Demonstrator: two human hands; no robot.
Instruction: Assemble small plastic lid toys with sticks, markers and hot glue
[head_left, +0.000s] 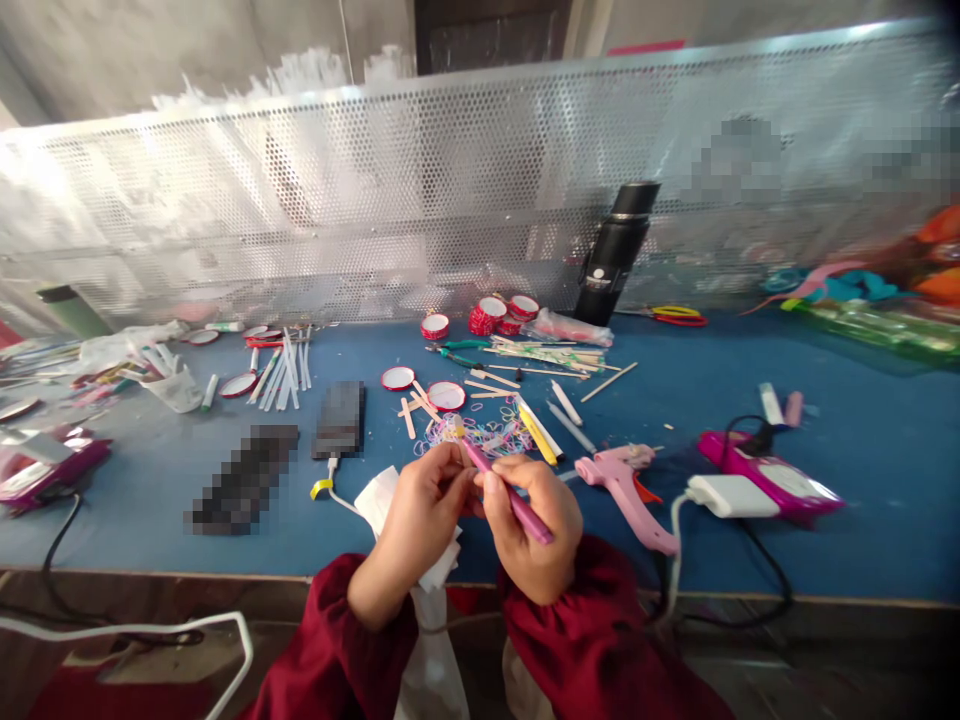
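In my right hand [534,515] is a purple marker-like stick [504,490], slanting up to the left, gripped between thumb and fingers. A small pale yellowish piece [454,427] shows by its upper end; whether it is attached I cannot tell. My left hand [427,500] is closed in a pinch right beside it, fingertips near the stick, and what they hold is hidden. Just beyond both hands lies a pile of small coloured rubber bands [495,432]. A yellow marker [538,436] and a pink glue gun [626,495] lie to the right. White tissue [380,497] is beside my left wrist.
Red-rimmed lids [446,396], wooden sticks [551,355] and green-handled pliers [463,350] lie farther back. A black bottle [616,255] stands before the perforated metal screen [360,200]. Two dark phones [337,420] lie left, one cabled. A magenta power strip [795,490] sits right.
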